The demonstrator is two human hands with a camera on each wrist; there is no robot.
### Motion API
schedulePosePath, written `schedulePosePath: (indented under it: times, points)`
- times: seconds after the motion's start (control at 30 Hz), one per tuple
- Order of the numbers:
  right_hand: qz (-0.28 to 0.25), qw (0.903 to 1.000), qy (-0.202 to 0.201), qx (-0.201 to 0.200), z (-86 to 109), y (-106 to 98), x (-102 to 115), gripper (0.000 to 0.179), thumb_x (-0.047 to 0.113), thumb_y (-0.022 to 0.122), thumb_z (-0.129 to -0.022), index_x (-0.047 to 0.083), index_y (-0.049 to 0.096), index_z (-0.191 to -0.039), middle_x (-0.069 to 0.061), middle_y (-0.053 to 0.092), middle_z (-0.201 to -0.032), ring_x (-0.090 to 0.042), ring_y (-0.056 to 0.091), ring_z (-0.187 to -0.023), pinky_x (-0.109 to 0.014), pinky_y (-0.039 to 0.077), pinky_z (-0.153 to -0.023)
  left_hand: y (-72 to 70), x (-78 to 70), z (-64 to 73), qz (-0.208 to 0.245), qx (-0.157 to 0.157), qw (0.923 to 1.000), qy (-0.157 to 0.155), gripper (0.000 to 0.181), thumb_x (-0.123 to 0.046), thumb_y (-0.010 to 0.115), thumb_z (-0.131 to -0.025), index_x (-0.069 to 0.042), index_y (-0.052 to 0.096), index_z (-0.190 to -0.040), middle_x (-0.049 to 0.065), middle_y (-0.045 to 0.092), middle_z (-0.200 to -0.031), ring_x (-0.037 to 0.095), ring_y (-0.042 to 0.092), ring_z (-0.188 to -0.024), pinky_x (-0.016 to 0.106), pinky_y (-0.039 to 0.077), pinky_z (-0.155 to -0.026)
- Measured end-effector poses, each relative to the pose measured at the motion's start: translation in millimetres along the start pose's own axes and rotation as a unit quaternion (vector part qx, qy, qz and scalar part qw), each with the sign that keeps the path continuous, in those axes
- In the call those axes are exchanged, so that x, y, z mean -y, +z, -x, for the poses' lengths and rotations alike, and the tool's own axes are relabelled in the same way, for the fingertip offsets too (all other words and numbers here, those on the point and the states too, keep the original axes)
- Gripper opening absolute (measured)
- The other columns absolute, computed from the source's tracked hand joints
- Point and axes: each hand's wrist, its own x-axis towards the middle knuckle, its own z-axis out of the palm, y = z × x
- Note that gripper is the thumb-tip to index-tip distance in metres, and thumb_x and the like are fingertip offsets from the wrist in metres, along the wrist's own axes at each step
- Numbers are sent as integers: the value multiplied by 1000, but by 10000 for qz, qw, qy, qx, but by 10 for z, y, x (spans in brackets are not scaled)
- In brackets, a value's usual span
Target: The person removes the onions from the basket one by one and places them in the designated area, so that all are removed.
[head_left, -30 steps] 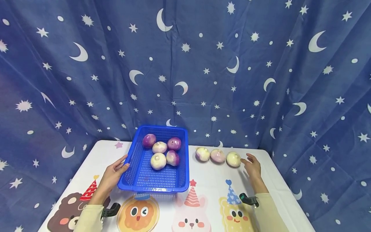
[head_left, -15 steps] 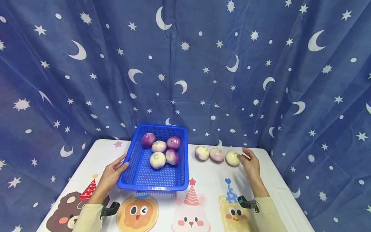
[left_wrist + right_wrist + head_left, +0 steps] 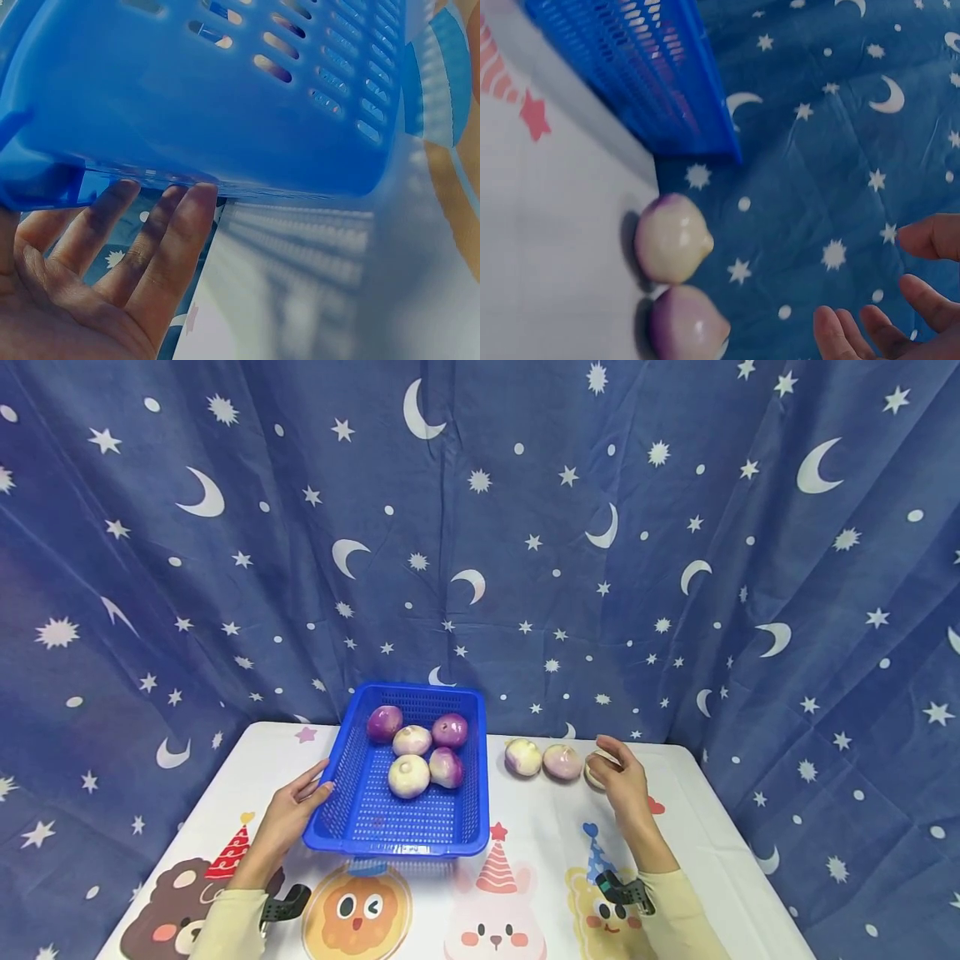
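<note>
In the head view, a blue plastic basket (image 3: 397, 847) holds several onions, among them a purple onion (image 3: 385, 724) at the back and a whitish onion (image 3: 408, 776) nearer the front. My left hand (image 3: 288, 814) is at its left side, thumb by the rim; in the left wrist view its fingers (image 3: 161, 277) lie nearly straight, tips against the basket's wall. To the right, two pale onions, one yellowish-white (image 3: 522, 757) and one pinkish (image 3: 562, 762), sit in a row with a third onion (image 3: 593, 774), mostly hidden behind my right hand (image 3: 626, 789). That hand's fingers are spread, holding nothing.
A white cloth printed with cartoon animals covers the table (image 3: 705, 827). Behind it hangs a dark blue curtain (image 3: 525, 568) with moons and stars, close to the table's back edge. Both wrists carry black camera straps, such as the right strap (image 3: 626, 893).
My right hand has moved left from beside the rightmost onion until it covers most of that onion. The left hand, the basket and the onions stay in place.
</note>
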Motion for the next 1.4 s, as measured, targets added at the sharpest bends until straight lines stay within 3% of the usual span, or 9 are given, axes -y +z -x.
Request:
schedulePosePath:
  times: [0.23, 0.5, 0.73, 0.87, 1.03, 1.17, 1.4]
  points:
    - [-183, 9991, -170, 333, 78, 180, 142, 49, 9, 64, -93, 12, 49, -140, -5, 48, -144, -13, 54, -118, -12, 52, -85, -8, -11, 0, 10, 12, 10000, -22, 64, -41, 55, -99, -21, 31, -155, 20, 39, -152, 39, 42, -140, 54, 35, -114]
    - [-568, 9941, -356, 850, 192, 428, 218, 52, 7, 66, -92, 10, 48, -141, -9, 46, -147, -15, 55, -120, -22, 54, -91, -1, -9, -4, 7, -10, 10000, -32, 63, -39, 55, -100, -21, 31, -155, 20, 40, -152, 39, 42, -140, 53, 36, -114]
    - [-806, 9894, -355, 1150, 281, 625, 192, 51, 9, 68, -91, 9, 50, -139, -10, 48, -144, -10, 59, -111, -35, 54, -98, 13, 4, 4, 2, -24, 10000, -54, 62, -38, 54, -101, -21, 31, -155, 20, 40, -152, 39, 43, -139, 54, 36, -114]
    - [-911, 9873, -390, 1243, 324, 730, 158, 50, 6, 68, -90, 8, 52, -137, -11, 50, -141, -7, 60, -106, -35, 56, -95, 13, 11, 8, -16, -41, 10000, -77, 62, -39, 55, -100, -21, 31, -155, 21, 40, -152, 39, 43, -139, 54, 36, -114]
    - [-976, 9849, -384, 1375, 394, 860, 147, 53, 4, 67, -90, 8, 50, -139, -13, 50, -142, -21, 60, -116, -29, 57, -89, 12, 21, 5, -64, -71, 9999, -108, 63, -39, 55, -100, -21, 31, -155, 20, 40, -152, 39, 43, -139, 53, 36, -114]
    - [-1087, 9810, -361, 1567, 430, 948, 144, 56, 6, 68, -89, 9, 48, -141, -15, 48, -144, -32, 55, -126, -34, 56, -93, 15, 23, 1, -64, -73, 9999, -98, 63, -41, 54, -100, -21, 31, -155, 19, 41, -152, 38, 45, -138, 52, 38, -113]
    - [-1190, 9766, -497, 1721, 487, 1101, 196, 55, 5, 68, -88, 9, 49, -139, -14, 51, -142, -19, 62, -114, -44, 54, -97, 20, 9, -17, -31, -71, 9999, -121, 63, -40, 55, -100, -22, 31, -155, 19, 41, -152, 39, 45, -138, 53, 37, -113]
